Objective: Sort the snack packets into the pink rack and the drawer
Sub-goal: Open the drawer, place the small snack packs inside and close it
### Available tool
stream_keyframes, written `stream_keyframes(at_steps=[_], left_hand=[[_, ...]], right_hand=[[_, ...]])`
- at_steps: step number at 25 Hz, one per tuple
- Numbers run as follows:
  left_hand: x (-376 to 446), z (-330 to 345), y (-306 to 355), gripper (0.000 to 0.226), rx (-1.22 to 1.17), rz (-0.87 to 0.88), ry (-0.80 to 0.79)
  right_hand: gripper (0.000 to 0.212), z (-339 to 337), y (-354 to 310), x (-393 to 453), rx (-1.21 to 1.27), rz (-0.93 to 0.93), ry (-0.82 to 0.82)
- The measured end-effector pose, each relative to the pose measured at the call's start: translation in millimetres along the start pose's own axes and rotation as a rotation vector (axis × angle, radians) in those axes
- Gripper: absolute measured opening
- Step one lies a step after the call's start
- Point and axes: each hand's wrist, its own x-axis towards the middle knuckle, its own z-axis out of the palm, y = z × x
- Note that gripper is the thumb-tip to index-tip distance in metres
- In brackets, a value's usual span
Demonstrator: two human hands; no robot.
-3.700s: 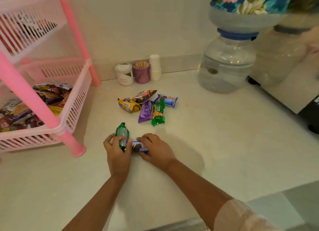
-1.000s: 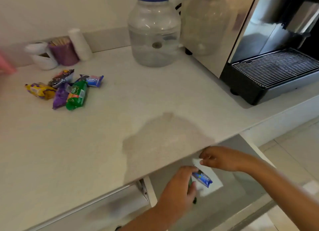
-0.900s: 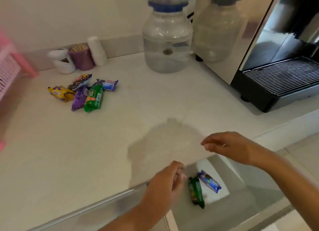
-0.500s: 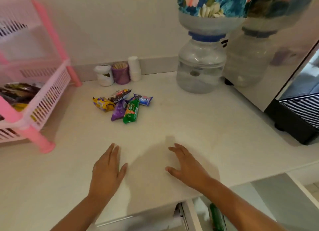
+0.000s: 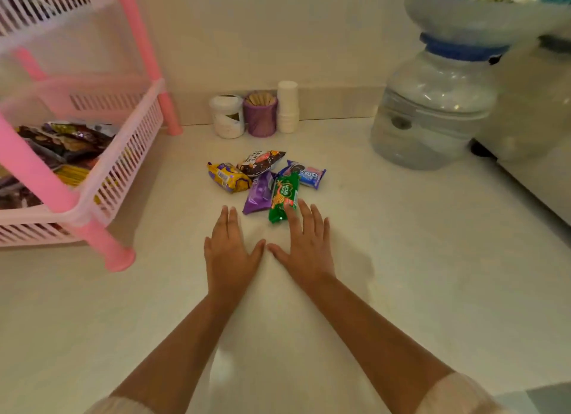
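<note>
- While both my hands lie flat and empty just before the packets [image 5: 265,181], I judge another pick is due.
- Right fingers [image 5: 290,215] touch the green packet [image 5: 282,194]; next, curl round it.

Before me was a pale counter [image 5: 432,259] against a cream wall [image 5: 278,27], with a clear water jar [image 5: 432,110], a white tub [image 5: 227,116], a purple cup [image 5: 260,116] and stacked paper cups [image 5: 287,107] under warm, dim light.
</note>
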Motion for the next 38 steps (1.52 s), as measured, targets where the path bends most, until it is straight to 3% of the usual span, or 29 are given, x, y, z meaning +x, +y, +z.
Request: stream_keyframes(at_steps=[3,6,10,16,25,28,33,36,38], left_hand=[[28,7,4,0.079,-0.041,0.030,-0.032],[51,12,6,0.071,0.024,0.167,-0.058],[71,20,9,0.060,0.036,0.255,-0.118],[70,22,9,0.050,-0.056,0.359,-0.082],[-7,11,34,0.041,-0.054,0.365,-0.071],[-47,7,58,0.037,-0.081,0.378,-0.005],[-126,9,104,0.032,-0.176,0.374,0.097],[-180,9,141,0.031,-0.275,0.357,0.108],[-213,9,162,0.034,-0.351,0.375,0.069]], right_hand=[[0.075,4,-1,27,0.016,-0.040,0.072],[0.072,6,-3,48,0.061,-0.064,0.117],[0.061,12,-2,58,0.086,-0.033,0.091],[0.054,5,-3,51,0.074,-0.037,0.094],[0.051,-24,18,-23,0.183,-0.098,0.073],[0.045,-34,37,-61,0.400,-0.027,0.060],[0.040,-64,77,-132,0.839,0.096,0.213],[0.049,-95,109,-180,0.938,0.155,0.207],[0.040,-118,135,-206,0.956,0.224,0.169]])
